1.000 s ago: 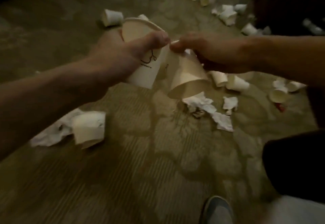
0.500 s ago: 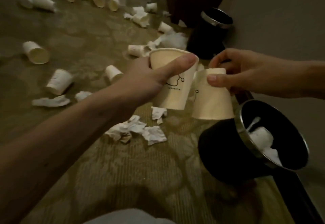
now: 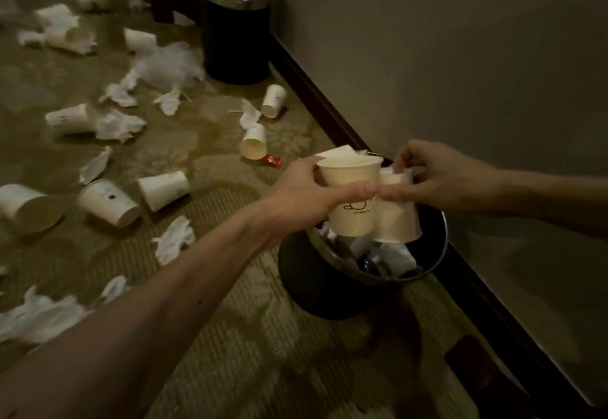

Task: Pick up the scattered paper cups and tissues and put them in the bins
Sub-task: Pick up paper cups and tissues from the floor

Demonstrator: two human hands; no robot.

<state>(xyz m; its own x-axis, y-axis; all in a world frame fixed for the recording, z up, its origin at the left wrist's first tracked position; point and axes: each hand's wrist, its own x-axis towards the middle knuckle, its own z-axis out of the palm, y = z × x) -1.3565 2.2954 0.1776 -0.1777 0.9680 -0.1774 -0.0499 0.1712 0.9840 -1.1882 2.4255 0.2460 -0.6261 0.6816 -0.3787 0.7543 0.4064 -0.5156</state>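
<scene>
A printed paper cup [image 3: 350, 203] is gripped upright in the left hand [image 3: 304, 188] and a second cup [image 3: 394, 221] is pinched by the right hand [image 3: 437, 178], both held just above the near bin [image 3: 442, 247]. Since the bin is part-filled, a rebound onto the carpet [image 3: 230, 336] is judged possible.

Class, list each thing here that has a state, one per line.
Left hand: grips the printed cup.
Printed cup: upright, over the near bin.
Right hand: pinches the second cup.
Second cup: mouth down, over that bin.
Near bin: upright, partly filled with tissues.
Far bin: upright, contents hidden.
Floor cups: lying on their sides.
</scene>
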